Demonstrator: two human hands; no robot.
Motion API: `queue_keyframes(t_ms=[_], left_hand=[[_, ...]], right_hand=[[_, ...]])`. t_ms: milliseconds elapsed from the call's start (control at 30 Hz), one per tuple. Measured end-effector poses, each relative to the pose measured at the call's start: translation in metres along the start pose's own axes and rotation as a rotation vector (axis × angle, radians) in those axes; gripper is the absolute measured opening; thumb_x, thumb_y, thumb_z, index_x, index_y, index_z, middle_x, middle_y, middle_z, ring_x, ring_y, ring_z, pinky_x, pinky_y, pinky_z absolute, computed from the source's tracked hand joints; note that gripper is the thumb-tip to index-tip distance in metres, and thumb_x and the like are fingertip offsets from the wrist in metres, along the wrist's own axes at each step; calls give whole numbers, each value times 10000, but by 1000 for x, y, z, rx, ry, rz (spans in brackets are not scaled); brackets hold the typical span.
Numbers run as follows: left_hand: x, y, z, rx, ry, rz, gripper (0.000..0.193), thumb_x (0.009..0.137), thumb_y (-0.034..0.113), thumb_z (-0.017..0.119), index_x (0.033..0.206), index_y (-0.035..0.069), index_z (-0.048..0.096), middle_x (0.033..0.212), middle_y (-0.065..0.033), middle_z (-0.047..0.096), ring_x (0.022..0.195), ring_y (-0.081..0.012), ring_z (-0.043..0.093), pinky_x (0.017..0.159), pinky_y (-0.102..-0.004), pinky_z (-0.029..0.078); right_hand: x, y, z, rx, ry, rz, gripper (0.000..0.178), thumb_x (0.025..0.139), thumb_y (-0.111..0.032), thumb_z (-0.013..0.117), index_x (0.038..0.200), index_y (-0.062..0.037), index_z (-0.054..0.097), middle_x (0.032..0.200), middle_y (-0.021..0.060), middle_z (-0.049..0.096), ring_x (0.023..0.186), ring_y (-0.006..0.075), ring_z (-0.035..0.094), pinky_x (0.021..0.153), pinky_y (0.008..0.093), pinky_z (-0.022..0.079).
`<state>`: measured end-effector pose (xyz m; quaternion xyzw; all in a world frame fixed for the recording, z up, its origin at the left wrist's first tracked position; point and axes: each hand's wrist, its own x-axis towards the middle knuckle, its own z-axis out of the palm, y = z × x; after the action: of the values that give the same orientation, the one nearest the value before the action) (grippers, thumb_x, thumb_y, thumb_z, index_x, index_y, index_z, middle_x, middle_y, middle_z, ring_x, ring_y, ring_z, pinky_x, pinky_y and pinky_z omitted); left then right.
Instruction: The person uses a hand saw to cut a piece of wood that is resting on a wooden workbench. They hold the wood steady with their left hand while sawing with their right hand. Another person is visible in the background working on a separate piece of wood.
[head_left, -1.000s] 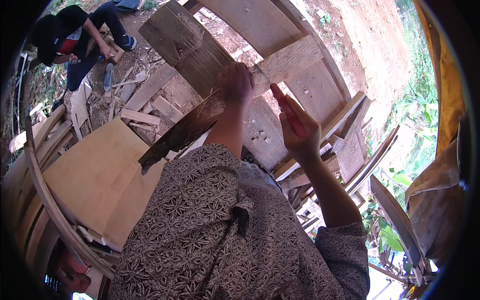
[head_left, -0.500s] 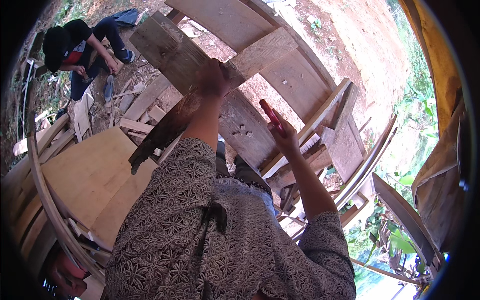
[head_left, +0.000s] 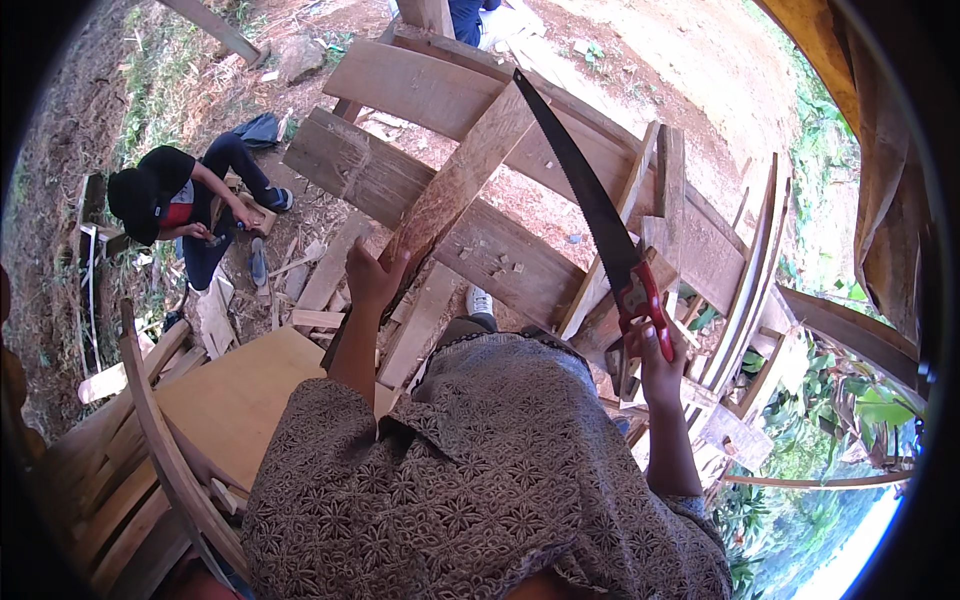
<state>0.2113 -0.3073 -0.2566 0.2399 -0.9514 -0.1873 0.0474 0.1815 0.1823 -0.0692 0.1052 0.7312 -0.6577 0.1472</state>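
In my right hand (head_left: 655, 350) is a handsaw, its red handle (head_left: 643, 300) gripped and its dark toothed blade (head_left: 585, 180) pointing up and to the left. That blade is raised clear of the wooden plank (head_left: 465, 170), which lies slantwise across a wider weathered board (head_left: 500, 245). Near the plank's lower part is my left hand (head_left: 372, 280), its thumb and fingers apart; whether it touches the wood I cannot tell. Below the hand, the plank's darker, rough end is partly hidden by my forearm. Small wood chips lie on the wider board.
Far left, a person in a dark cap (head_left: 165, 200) crouches, working on a small wooden piece. A pale wood panel (head_left: 235, 385) and curved planks lie at lower left. Stacked boards (head_left: 760, 270) stand to the right. Another person (head_left: 467, 20) is partly visible at the top.
My left hand has loosened from the plank and come lower and left. My right hand has moved right and down, bringing the whole saw blade into sight. The view has shifted too.
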Motion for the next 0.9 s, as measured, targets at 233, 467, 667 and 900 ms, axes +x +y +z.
queue_keyframes(t_ms=[233,467,667,900], left_hand=[[-38,-5,-22,191,-361,58,1249,653,657,863,1513,-34,277,1343,-297,524,1268,-449,534,1051,-559,461],[-25,-30,-4,157,-437,0,1125,629,521,908,1442,10,321,1298,-245,533,1240,-417,549,983,-537,512],[-23,-32,3,126,-430,-22,1277,651,615,866,1541,-15,201,1493,-290,394,1406,-461,386,1123,-641,338],[-3,34,17,113,-264,-104,1253,760,708,743,1585,-34,161,1603,-307,238,1491,-500,235,1189,-673,177]], right_hand=[[-46,22,30,46,163,3,480,1027,-339,647,1354,11,613,797,-9,616,662,59,533,590,221,419],[-49,16,55,-83,-9,41,428,1024,-325,650,1317,-13,657,797,-6,621,712,56,563,634,223,436],[-23,28,64,-385,-76,-153,520,971,-232,742,1442,-67,595,963,58,717,886,124,658,833,289,515],[59,44,92,-513,-185,-266,516,953,-255,768,1419,-87,621,878,71,699,797,117,614,772,294,502]])
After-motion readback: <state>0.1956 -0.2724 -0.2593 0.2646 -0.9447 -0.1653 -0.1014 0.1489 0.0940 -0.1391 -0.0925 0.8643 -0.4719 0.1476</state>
